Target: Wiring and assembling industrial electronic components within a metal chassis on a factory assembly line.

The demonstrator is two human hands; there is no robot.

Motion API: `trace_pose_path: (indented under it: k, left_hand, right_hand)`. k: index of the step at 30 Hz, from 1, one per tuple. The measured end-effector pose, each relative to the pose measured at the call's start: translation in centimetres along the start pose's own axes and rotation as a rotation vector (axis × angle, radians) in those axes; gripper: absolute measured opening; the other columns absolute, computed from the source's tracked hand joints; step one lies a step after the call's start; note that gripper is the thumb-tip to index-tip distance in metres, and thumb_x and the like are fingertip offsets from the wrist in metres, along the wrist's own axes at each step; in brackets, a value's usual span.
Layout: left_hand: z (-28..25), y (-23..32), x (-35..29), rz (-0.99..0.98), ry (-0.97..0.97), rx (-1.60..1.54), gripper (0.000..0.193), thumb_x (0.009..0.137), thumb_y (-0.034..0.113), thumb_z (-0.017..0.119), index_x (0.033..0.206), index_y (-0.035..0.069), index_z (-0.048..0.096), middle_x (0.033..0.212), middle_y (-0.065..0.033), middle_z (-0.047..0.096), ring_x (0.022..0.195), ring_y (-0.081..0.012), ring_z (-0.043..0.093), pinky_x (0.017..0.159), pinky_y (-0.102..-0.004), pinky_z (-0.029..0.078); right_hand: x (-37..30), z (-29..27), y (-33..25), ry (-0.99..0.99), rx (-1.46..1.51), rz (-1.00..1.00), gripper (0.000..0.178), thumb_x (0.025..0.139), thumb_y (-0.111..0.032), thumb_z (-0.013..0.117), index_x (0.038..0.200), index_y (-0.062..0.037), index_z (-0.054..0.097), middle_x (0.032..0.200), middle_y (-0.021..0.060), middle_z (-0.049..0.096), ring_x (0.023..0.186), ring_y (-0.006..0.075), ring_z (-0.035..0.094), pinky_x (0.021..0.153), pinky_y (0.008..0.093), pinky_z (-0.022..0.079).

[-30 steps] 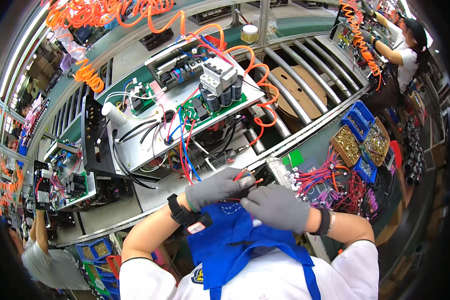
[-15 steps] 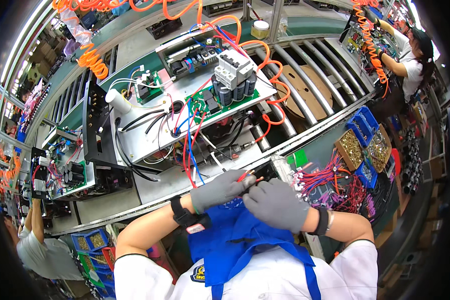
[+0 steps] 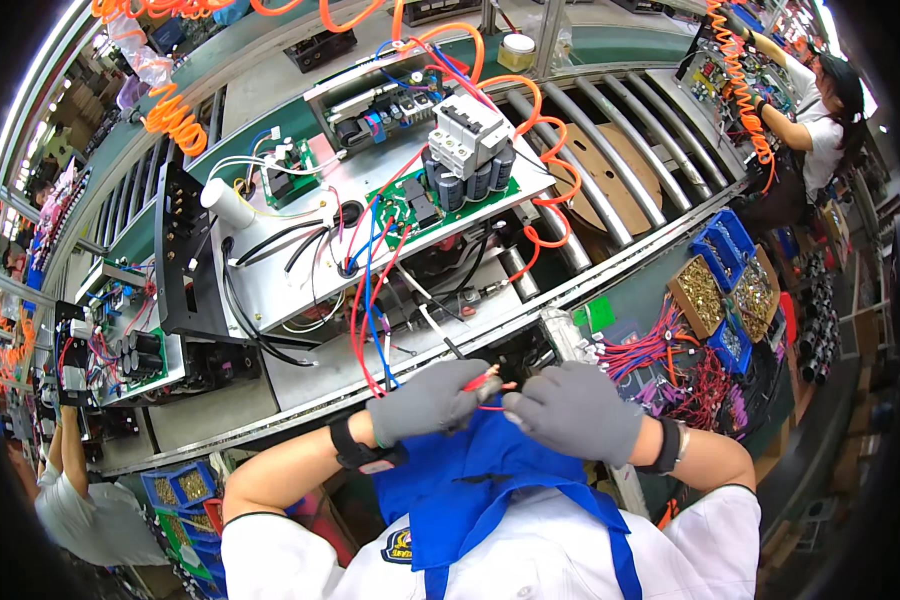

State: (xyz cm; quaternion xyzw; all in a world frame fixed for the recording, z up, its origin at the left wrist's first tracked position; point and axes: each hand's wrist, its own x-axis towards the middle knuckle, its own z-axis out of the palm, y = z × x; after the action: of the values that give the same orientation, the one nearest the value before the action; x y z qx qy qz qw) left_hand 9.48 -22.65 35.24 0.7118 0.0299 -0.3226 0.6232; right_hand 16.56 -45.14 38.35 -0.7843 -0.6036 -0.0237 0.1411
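My left hand (image 3: 428,402), in a grey glove, is closed on red wires (image 3: 487,382) whose ends stick out past the fingertips. Back from that hand, red and blue wires (image 3: 372,340) run up to a metal chassis (image 3: 290,270). My right hand (image 3: 578,410), also gloved, is just to the right with curled fingers. A short stretch of red wire shows between the two hands; whatever the right fingertips pinch is hidden. On the chassis sit a green circuit board (image 3: 402,213), dark capacitors (image 3: 450,190) and a white breaker block (image 3: 467,135).
Blue and cardboard bins of small metal parts (image 3: 697,297) stand at right, beside bundled red and blue wires (image 3: 650,350). Metal rollers (image 3: 610,170) lie behind. Orange coiled hoses (image 3: 560,190) hang across the bench. One co-worker (image 3: 810,120) is at far right, another (image 3: 85,505) at left.
My hands have drawn slightly apart, the left leftward and the right rightward. A stretch of red wire now shows between them. The view has shifted a little.
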Motion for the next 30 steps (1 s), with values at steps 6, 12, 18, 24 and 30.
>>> trace_pose_path:
  k: [6, 12, 18, 24, 30]
  left_hand:
    - [0.0, 0.2, 0.7, 0.143, 0.074, 0.316, 0.020, 0.098, 0.025, 0.055, 0.103, 0.006, 0.058, 0.078, -0.0060, 0.056, 0.071, -0.0143, 0.058, 0.057, -0.0328, 0.048]
    - [0.1, 1.2, 0.2, 0.103, 0.024, 0.298, 0.029, 0.094, 0.029, 0.059, 0.103, 0.001, 0.056, 0.087, -0.0230, 0.062, 0.082, -0.0410, 0.061, 0.073, -0.0461, 0.047]
    - [0.2, 1.9, -0.3, 0.224, 0.039, 0.275, 0.023, 0.096, 0.025, 0.059, 0.103, 0.003, 0.057, 0.082, -0.0154, 0.058, 0.075, -0.0288, 0.057, 0.068, -0.0392, 0.046]
    - [-0.2, 1.8, -0.8, 0.199, 0.012, 0.148, 0.017, 0.099, 0.021, 0.058, 0.101, 0.004, 0.058, 0.076, -0.0042, 0.056, 0.068, -0.0109, 0.052, 0.063, -0.0305, 0.045]
    - [-0.6, 2.8, -1.4, 0.070, -0.059, -0.008, 0.020, 0.098, 0.024, 0.058, 0.097, 0.005, 0.058, 0.075, -0.0058, 0.061, 0.069, -0.0133, 0.057, 0.065, -0.0321, 0.046]
  right_hand:
    - [-0.8, -1.1, 1.1, -0.032, 0.113, 0.083, 0.018, 0.081, -0.022, 0.073, 0.098, -0.0167, 0.069, 0.078, 0.0016, 0.060, 0.072, 0.0227, 0.063, 0.062, 0.0369, 0.050]
    - [-0.3, -1.8, 2.4, -0.015, 0.228, 0.039, 0.023, 0.079, -0.017, 0.071, 0.101, -0.0148, 0.066, 0.083, 0.0047, 0.060, 0.081, 0.0251, 0.064, 0.067, 0.0395, 0.052]
    - [0.5, -2.2, 3.6, 0.012, 0.409, 0.079, 0.019, 0.082, -0.016, 0.072, 0.100, -0.0136, 0.068, 0.083, 0.0073, 0.062, 0.079, 0.0295, 0.063, 0.068, 0.0406, 0.051]
    - [1.1, -1.7, 4.3, -0.006, 0.726, 0.157, 0.016, 0.087, -0.012, 0.069, 0.102, -0.0077, 0.069, 0.088, 0.0105, 0.065, 0.083, 0.0292, 0.065, 0.072, 0.0385, 0.052]
    - [1.3, -0.7, 4.5, -0.022, 0.918, 0.187, 0.017, 0.094, -0.018, 0.067, 0.102, -0.0032, 0.070, 0.089, 0.0106, 0.068, 0.083, 0.0246, 0.066, 0.074, 0.0349, 0.051]
